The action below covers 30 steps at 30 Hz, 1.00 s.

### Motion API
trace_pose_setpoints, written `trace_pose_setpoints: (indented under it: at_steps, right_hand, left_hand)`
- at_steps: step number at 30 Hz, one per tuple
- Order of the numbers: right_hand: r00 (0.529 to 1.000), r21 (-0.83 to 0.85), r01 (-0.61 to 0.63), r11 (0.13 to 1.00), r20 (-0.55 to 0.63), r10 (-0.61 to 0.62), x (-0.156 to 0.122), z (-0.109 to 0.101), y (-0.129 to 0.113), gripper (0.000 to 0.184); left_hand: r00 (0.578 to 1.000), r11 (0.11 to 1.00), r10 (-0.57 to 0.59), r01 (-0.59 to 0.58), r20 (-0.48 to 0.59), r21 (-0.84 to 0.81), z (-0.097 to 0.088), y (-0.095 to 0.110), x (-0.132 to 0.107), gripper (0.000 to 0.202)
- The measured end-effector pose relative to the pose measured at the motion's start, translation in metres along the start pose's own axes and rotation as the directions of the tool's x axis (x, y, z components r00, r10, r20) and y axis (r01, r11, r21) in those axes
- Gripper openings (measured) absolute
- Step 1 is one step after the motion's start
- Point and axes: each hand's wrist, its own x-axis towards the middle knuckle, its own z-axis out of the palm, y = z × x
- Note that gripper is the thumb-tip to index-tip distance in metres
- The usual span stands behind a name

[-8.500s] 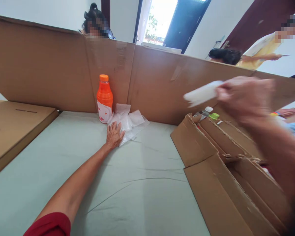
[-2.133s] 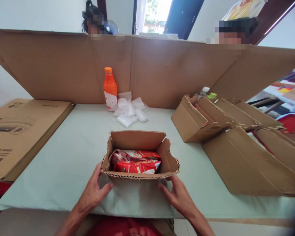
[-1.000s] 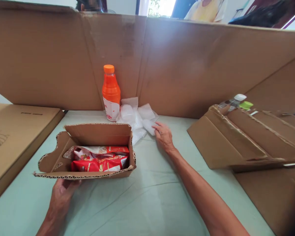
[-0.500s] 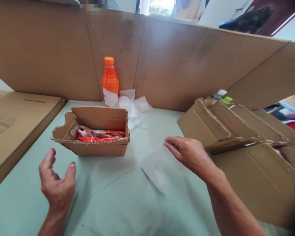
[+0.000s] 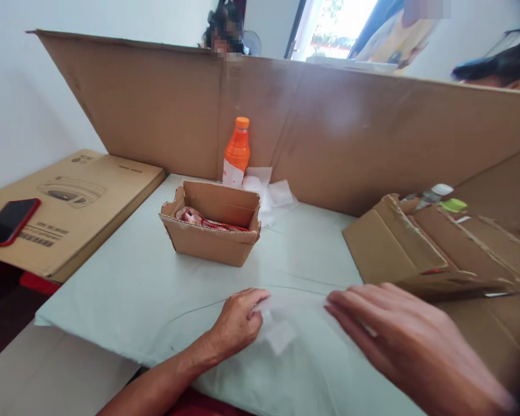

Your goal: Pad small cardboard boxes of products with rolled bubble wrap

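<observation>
A clear sheet of bubble wrap [image 5: 292, 323] lies flat on the pale green table cover [image 5: 147, 277] close to me. My left hand [image 5: 238, 320] pinches its left edge with curled fingers. My right hand [image 5: 398, 338] rests on its right side, fingers stretched out and a little blurred. Farther back stands a small open cardboard box [image 5: 211, 230] holding red snack packets [image 5: 208, 221]. Behind that box are an orange bottle [image 5: 237, 153] and a heap of more bubble wrap [image 5: 271, 193].
A tall cardboard screen [image 5: 329, 127] walls off the back. Flattened cardboard boxes [image 5: 420, 248] lie at the right, with bottle caps behind them. A large flat carton [image 5: 78, 202] at the left carries a red phone [image 5: 6, 222]. Other people are visible beyond the screen.
My right hand drew a bubble wrap sheet from the heap toward me. My left hand let go of the small box and took the sheet's left edge. The view shifted right.
</observation>
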Motion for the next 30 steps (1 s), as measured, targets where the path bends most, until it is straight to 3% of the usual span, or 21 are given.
trace_pose_setpoints:
  at_steps: [3, 6, 10, 11, 14, 16, 18, 21, 24, 27, 30]
  right_hand:
    - [0.997, -0.193, -0.043, 0.98, -0.07, 0.03, -0.001, -0.018, 0.025, 0.036]
    - [0.983, -0.301, -0.185, 0.935, -0.045, 0.18, 0.014, -0.007, 0.059, 0.039]
    - [0.946, -0.345, -0.244, 0.907, 0.123, 0.301, 0.053, 0.055, 0.107, 0.027]
    - [0.947, -0.344, -0.243, 0.907, 0.118, 0.299, 0.063, 0.072, 0.116, 0.02]
    - [0.958, -0.248, -0.276, 0.928, -0.001, 0.285, 0.074, 0.114, 0.124, 0.037]
    - [0.956, -0.116, -0.294, 0.949, -0.057, 0.289, 0.06, 0.128, 0.117, 0.036]
    - [0.956, 0.022, -0.29, 0.957, -0.051, 0.29, 0.029, 0.133, 0.1, 0.031]
    - [0.968, 0.198, -0.252, 0.947, 0.068, 0.243, -0.036, 0.129, 0.06, 0.038]
    - [0.964, 0.334, -0.224, 0.916, 0.217, 0.156, -0.09, 0.126, 0.007, 0.066]
    - [0.966, 0.446, -0.247, 0.86, 0.189, 0.179, -0.112, 0.132, -0.04, 0.073]
    - [0.925, 0.564, -0.354, 0.746, 0.096, 0.367, -0.111, 0.142, -0.06, 0.053]
  left_hand:
    - [0.99, 0.983, -0.132, 0.136, 0.041, -0.122, -0.005, -0.012, -0.007, 0.039]
    - [0.954, 0.888, -0.25, 0.295, 0.169, -0.354, -0.007, -0.018, -0.015, 0.025]
    - [0.887, 0.644, -0.327, 0.461, 0.324, -0.61, -0.003, -0.018, -0.022, 0.036]
    - [0.879, 0.608, -0.349, 0.476, 0.325, -0.635, -0.002, -0.018, -0.023, 0.041]
    - [0.856, 0.558, -0.44, 0.498, 0.272, -0.664, 0.002, -0.017, -0.029, 0.057]
    - [0.841, 0.55, -0.482, 0.51, 0.247, -0.662, 0.003, -0.017, -0.034, 0.065]
    - [0.837, 0.559, -0.489, 0.518, 0.247, -0.647, 0.004, -0.016, -0.039, 0.067]
    - [0.825, 0.559, -0.491, 0.545, 0.28, -0.625, 0.004, -0.014, -0.045, 0.067]
    - [0.817, 0.544, -0.494, 0.557, 0.297, -0.627, 0.007, -0.009, -0.048, 0.067]
    - [0.828, 0.547, -0.464, 0.548, 0.315, -0.633, 0.009, -0.003, -0.052, 0.069]
    - [0.842, 0.574, -0.437, 0.532, 0.317, -0.622, 0.006, 0.003, -0.058, 0.083]
